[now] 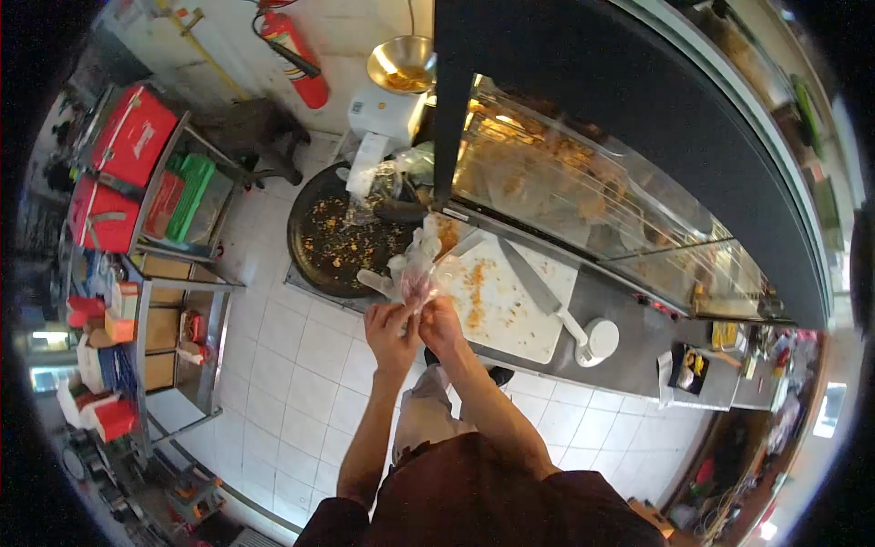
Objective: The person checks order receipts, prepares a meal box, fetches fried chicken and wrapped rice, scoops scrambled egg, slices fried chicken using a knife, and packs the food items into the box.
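My left hand and my right hand meet in front of me, fingers pinched together on a thin clear plastic bag. Something reddish shows through its lower part, but I cannot make out what it is. Just beyond the bag, to the right, lies a white cutting board smeared with orange-brown bits. A broad-bladed knife rests on the board, its white handle pointing toward a round white container. To the left of my hands sits a large dark round pan scattered with food scraps.
A glass display case rises behind the counter. A white scale with a metal bowl stands past the pan. On the left is a metal shelf rack with red boxes. A fire extinguisher hangs on the wall.
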`<state>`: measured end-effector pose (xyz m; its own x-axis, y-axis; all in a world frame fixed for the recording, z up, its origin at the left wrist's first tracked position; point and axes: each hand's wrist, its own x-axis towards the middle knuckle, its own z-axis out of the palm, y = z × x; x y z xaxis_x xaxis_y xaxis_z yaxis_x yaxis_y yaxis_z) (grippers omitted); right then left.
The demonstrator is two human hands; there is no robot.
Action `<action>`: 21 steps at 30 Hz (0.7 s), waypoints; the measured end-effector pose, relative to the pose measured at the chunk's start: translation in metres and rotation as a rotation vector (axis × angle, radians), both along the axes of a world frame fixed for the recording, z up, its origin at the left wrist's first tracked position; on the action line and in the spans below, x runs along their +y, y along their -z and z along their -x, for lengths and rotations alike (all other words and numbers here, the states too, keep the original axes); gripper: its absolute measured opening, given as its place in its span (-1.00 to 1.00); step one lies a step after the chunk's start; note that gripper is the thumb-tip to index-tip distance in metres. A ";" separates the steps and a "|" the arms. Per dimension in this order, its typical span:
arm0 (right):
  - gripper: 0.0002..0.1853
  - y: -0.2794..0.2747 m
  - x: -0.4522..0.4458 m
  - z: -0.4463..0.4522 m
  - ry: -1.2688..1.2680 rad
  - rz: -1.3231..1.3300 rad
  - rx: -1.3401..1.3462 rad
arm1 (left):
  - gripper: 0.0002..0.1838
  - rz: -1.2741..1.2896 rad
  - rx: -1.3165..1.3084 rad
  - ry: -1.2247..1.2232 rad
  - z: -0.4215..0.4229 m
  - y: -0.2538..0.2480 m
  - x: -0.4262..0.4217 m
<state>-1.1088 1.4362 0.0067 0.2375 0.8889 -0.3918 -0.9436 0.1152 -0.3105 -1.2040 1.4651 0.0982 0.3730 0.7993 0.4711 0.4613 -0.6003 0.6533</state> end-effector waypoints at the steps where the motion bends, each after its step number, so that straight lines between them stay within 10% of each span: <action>1: -0.51 -0.009 0.000 -0.002 0.077 0.012 0.054 | -0.75 0.035 -0.010 -0.003 -0.001 0.000 -0.013; 9: -0.01 -0.086 -0.037 -0.073 0.128 -0.344 0.358 | -0.87 0.234 -0.220 0.199 -0.056 -0.006 -0.054; 21: -0.06 -0.119 -0.263 -0.231 0.573 -0.429 0.111 | -0.83 0.248 -0.071 0.893 -0.169 -0.042 -0.225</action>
